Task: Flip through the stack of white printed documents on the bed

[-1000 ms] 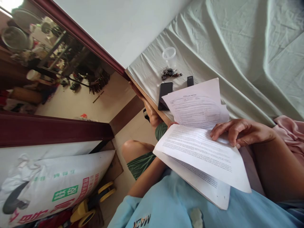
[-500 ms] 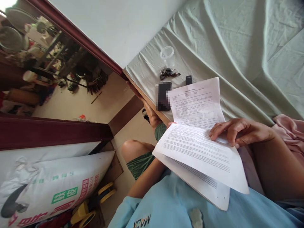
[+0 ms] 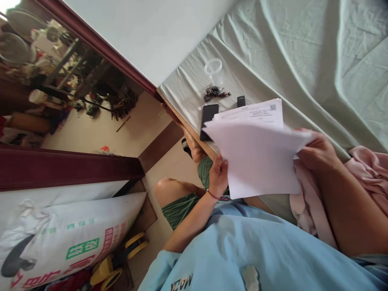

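A stack of printed paper sheets [image 3: 260,161] is held above my lap, its nearest side pale and almost blank, its upper edge smeared by motion. My left hand [image 3: 218,176], a thin red band at its wrist, pinches the stack's left edge, thumb in front. At the opposite side my right hand [image 3: 319,152] grips the right edge with bent fingers. Behind the front sheet, the top of another printed page [image 3: 263,110] shows small text and a square code in its corner. A black phone [image 3: 207,121] lies just left of the papers, partly covered by them.
On the pale green bed sheet [image 3: 303,72] are a clear plastic cup [image 3: 213,69], a bunch of keys [image 3: 216,93] and a small black object [image 3: 241,101]. Pink cloth [image 3: 368,169] lies at the right. A full white sack [image 3: 75,234] stands on the left by a doorway.
The open pages have been lifted and folded over, so a blank side faces me. My left hand has come into view at the left edge; my right moved from the page's face to its edge.
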Demonstrator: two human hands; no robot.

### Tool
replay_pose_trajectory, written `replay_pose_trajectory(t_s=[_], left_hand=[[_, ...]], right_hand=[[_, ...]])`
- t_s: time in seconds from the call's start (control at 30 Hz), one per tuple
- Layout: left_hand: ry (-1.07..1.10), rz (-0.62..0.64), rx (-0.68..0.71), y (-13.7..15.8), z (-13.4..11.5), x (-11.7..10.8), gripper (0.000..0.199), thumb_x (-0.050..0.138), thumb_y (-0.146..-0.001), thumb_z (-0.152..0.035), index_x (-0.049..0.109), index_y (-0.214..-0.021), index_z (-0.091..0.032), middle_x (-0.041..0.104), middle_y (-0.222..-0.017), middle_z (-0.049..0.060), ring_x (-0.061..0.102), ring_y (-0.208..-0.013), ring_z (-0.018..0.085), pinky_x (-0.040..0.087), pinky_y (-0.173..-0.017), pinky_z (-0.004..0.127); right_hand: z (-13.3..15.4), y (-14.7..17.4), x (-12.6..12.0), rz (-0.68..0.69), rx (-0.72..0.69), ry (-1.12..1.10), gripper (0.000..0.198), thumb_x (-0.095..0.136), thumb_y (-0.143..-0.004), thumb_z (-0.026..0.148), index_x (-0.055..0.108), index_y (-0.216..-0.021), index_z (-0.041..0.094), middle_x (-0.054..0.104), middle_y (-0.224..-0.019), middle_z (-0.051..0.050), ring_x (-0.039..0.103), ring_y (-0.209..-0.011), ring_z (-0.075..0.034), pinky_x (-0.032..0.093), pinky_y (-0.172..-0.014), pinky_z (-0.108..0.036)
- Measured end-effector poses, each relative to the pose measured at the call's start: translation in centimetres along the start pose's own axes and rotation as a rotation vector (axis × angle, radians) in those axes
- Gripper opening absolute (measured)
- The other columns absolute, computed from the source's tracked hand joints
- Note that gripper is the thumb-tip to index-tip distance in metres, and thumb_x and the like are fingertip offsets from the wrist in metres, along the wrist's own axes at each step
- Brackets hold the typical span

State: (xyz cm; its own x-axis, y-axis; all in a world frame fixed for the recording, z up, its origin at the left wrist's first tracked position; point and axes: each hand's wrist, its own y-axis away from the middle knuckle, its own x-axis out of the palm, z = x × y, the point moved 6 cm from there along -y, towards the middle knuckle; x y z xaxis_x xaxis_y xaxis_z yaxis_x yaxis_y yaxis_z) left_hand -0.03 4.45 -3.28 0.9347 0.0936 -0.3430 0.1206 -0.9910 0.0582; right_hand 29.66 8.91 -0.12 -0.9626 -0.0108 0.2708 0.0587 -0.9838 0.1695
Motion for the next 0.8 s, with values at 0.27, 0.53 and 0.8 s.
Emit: replay_pose_trajectory(t_s=[0.27,0.53,0.8], left_hand=[[-0.15,-0.028,0.124,0.3,0.6,-0.4,0.061,0.051,-0.103,-0.058,0.057,-0.151,-0.021,0.072,-0.139,0.013,0.071,-0.124,0.025,0.057,-0.108,0.038],[-0.204,-0.037,0.21,0.7,-0.7,-0.3,0.053,0.046,-0.106,-0.055,0.06,-0.146,-0.023,0.074,-0.132,0.012,0.074,-0.115,0.023,0.059,-0.1,0.034],[-0.189,-0.014,0.15,0.6,-0.7,-0.1,0.047,0.046,-0.105,-0.057,0.055,-0.134,-0.021,0.049,-0.061,-0.006,0.049,-0.052,0.014,0.046,-0.056,0.028]], right_hand=[[-0.6,-1.5,-2.5,-0.3,-0.11,0.436,0.025,0.086,-0.072,0.033,0.073,-0.089,0.019,0.07,-0.078,0.001,0.057,-0.068,-0.011,0.044,-0.062,-0.023],[-1.0,-1.8,-3.2,-0.336,-0.11,0.651,0.028,0.075,-0.073,0.028,0.064,-0.097,0.021,0.068,-0.086,0.001,0.06,-0.076,-0.014,0.045,-0.075,-0.029],[0.9,-1.2,-0.9,-0.158,-0.293,0.83,0.029,0.063,-0.092,0.045,0.071,-0.078,0.021,0.06,-0.076,-0.003,0.052,-0.075,-0.017,0.041,-0.073,-0.032]])
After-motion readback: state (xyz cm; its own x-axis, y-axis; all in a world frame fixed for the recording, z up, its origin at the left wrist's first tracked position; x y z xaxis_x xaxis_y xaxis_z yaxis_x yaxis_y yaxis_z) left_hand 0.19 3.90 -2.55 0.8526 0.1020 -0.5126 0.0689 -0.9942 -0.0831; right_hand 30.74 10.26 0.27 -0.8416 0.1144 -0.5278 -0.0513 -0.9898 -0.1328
